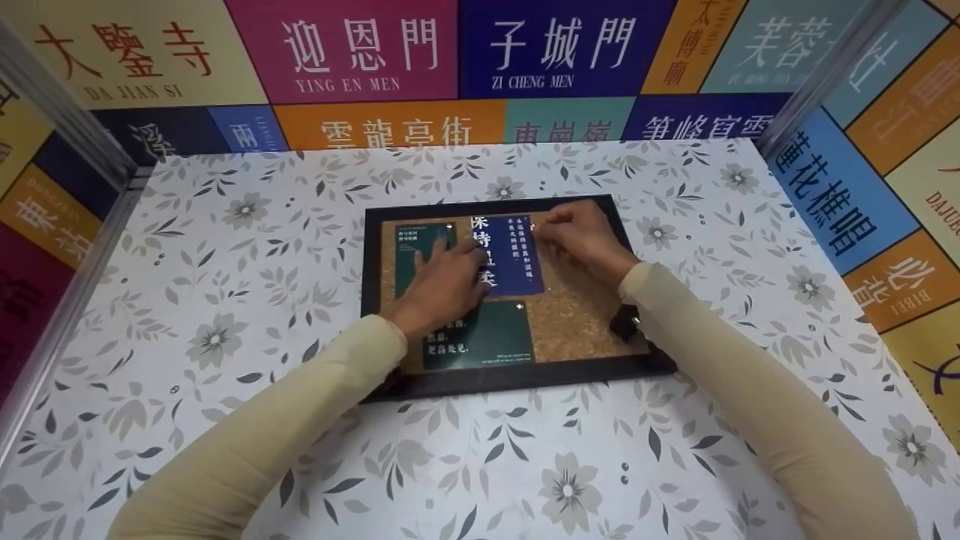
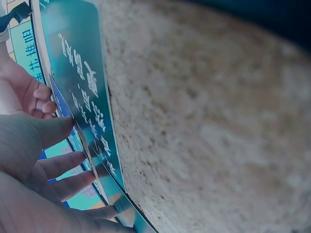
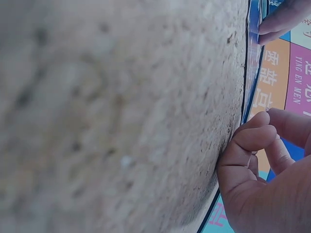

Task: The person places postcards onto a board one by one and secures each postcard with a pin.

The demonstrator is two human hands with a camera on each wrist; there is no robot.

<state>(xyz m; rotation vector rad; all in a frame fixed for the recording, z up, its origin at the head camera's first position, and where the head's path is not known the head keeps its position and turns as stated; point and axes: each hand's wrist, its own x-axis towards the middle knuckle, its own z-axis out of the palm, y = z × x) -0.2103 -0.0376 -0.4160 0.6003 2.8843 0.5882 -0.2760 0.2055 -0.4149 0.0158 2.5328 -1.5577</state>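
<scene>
A corkboard [image 1: 585, 315] in a black frame lies on the table, with cards on it. My left hand [image 1: 442, 289] rests over the blue card [image 1: 517, 255] and the narrow green card [image 1: 420, 240], its fingers spread and fairly straight. At the blue card's upper right corner, my right hand [image 1: 581, 232] pinches a tiny push pin [image 3: 267, 111] between thumb and forefinger; the fingertips hide most of it. The other fingers of that hand curl in above the cork. Below the blue card lies a wider green card [image 1: 487, 337] with white writing.
Clear pins show at the top edge of the narrow green card and the corner of the wider one. A small dark object [image 1: 624, 324] sits under the right wrist. Flowered cloth [image 1: 225, 337] covers the table; printed panels [image 1: 375, 52] wall its back and sides.
</scene>
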